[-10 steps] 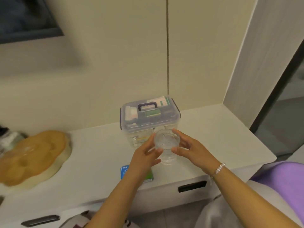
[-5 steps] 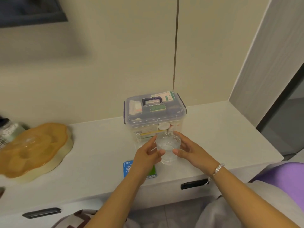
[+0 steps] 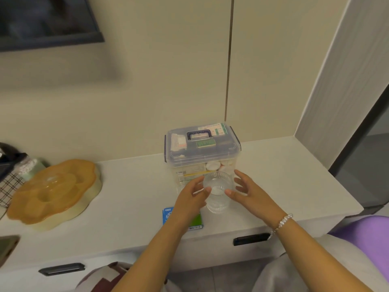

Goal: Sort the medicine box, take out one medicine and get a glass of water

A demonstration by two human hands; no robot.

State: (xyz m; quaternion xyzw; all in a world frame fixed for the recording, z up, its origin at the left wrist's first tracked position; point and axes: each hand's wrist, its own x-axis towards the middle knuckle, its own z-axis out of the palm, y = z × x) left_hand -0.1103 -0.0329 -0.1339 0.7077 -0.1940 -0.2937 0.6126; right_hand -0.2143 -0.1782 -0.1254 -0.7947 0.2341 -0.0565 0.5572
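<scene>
- Far left, a checked cloth (image 3: pixel 9 187) is lying at the edge of the counter (image 3: pixel 130 199), partly cut off by the frame.
- Next to it, an orange flower-shaped lidded tray (image 3: pixel 53 191) is sitting flat on the counter, well apart from the action.
- Below the counter's front edge, a dark drawer handle (image 3: pixel 62 268) is showing on the left drawer.
- Moving toward the middle, a blue and green medicine packet (image 3: pixel 168 216) is lying flat near the counter's front edge, mostly covered by the left wrist.
- The left hand (image 3: pixel 190 200) is reaching in with its fingers loosely spread, and its thumb tip is touching the left side of the glass (image 3: pixel 217 193); the other fingers are curving behind it, and I cannot tell whether they are making contact.
- The glass is standing upright on the counter, clear and ribbed, just in front of the medicine box (image 3: pixel 202 152), between the two hands.
- The medicine box is sitting behind it, lid on and handle folded down, with packets and white bottle caps showing through its clear walls.
- The right hand (image 3: pixel 250 192) is hovering at the glass's right side, fingers spread and relaxed, thumb tip meeting the glass wall.
- A bead bracelet (image 3: pixel 283 221) is hanging on the right wrist.
- Another dark handle (image 3: pixel 250 239) is showing below the right forearm.
</scene>
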